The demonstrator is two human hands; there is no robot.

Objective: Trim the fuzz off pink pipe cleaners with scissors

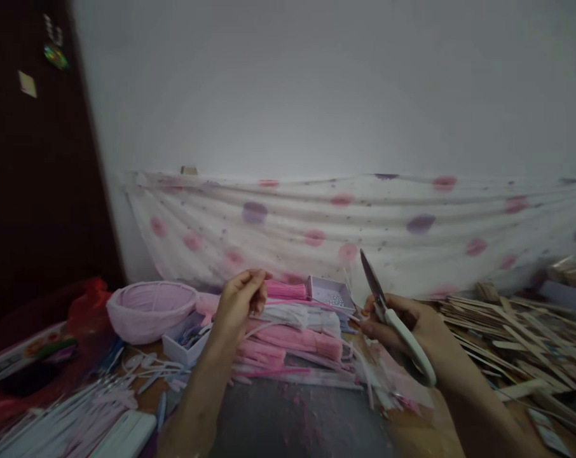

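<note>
A pair of scissors (407, 340) with pale handles rests in my right hand (402, 321), its dark blades pointing up and slightly left. At the fingertips of that same hand is the end of a thin pinkish strand (333, 307), which stretches leftward over the bundles. My left hand (243, 299) is raised with fingers pinched together; whatever is between them is too small to make out. Below and between both hands lie bundles of pink fuzzy stems (292, 340) and white stems (283, 313). A brighter pink bundle (288, 291) sits just behind the left fingers.
A small white box of beads (333, 296) stands behind the bundles. On the left are a pale pink bowl (149, 312), another small box (180, 346) and white stems (78, 407). Wooden strips (512, 337) pile up at right. A grey mat (288, 420) lies in front.
</note>
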